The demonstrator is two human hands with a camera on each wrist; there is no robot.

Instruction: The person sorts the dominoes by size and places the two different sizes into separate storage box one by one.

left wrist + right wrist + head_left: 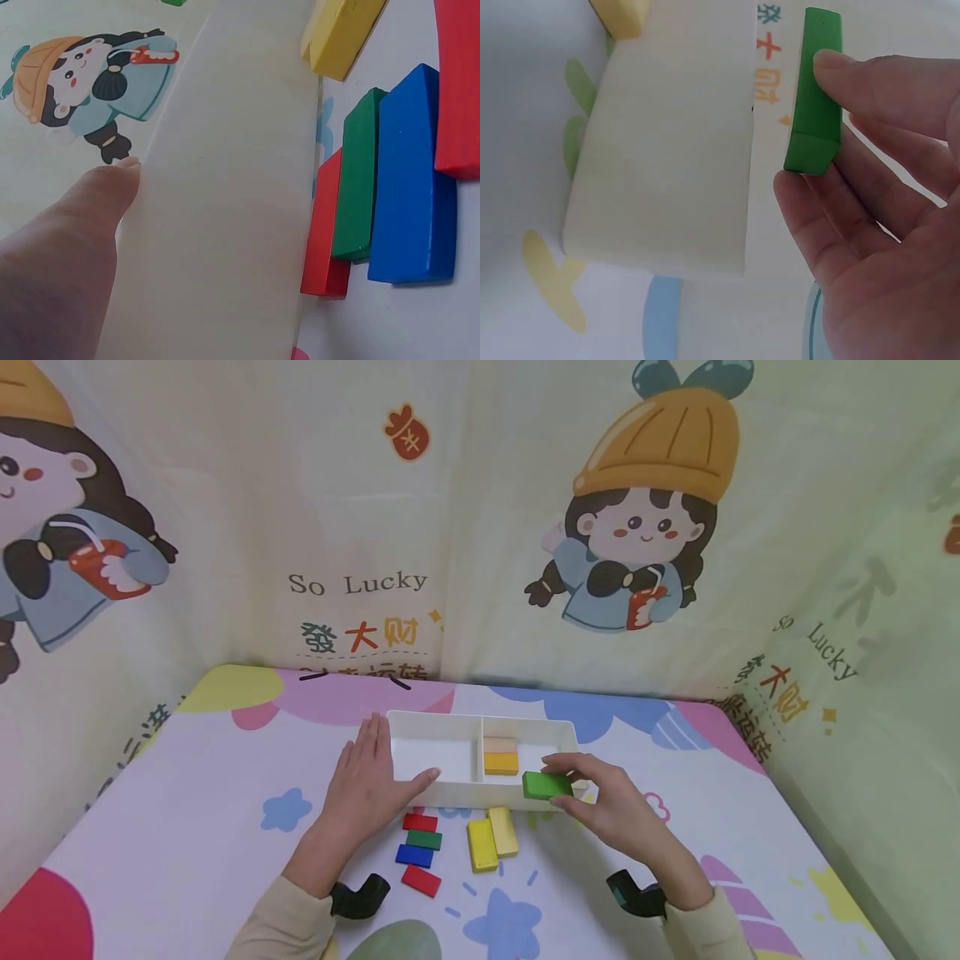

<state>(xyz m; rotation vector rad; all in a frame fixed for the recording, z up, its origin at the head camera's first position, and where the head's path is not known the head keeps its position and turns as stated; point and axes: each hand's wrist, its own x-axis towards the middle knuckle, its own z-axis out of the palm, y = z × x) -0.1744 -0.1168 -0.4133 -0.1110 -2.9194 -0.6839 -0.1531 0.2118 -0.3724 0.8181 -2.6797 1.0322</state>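
Observation:
My right hand [611, 797] pinches a light green block [546, 785] between thumb and fingers, over the front wall of a white two-compartment tray [457, 795]. In the right wrist view the thumb lies on one face of the block, the fingers behind and under it. My left hand [363, 785] rests along the tray's left end with straight fingers, its thumb [112, 187] stretched over the front rim. In the right compartment, against the divider, lie an orange-yellow block [501, 764] and a pale wood-coloured one [500, 745]. The left compartment holds nothing.
In front of the tray, a red block [420, 822], a dark green one [423, 840], a blue one [414, 856] and another red one [422, 882] form a column. Beside them lie a yellow block [482, 846] and a pale yellow block [503, 832]. A printed curtain [487, 527] hangs behind.

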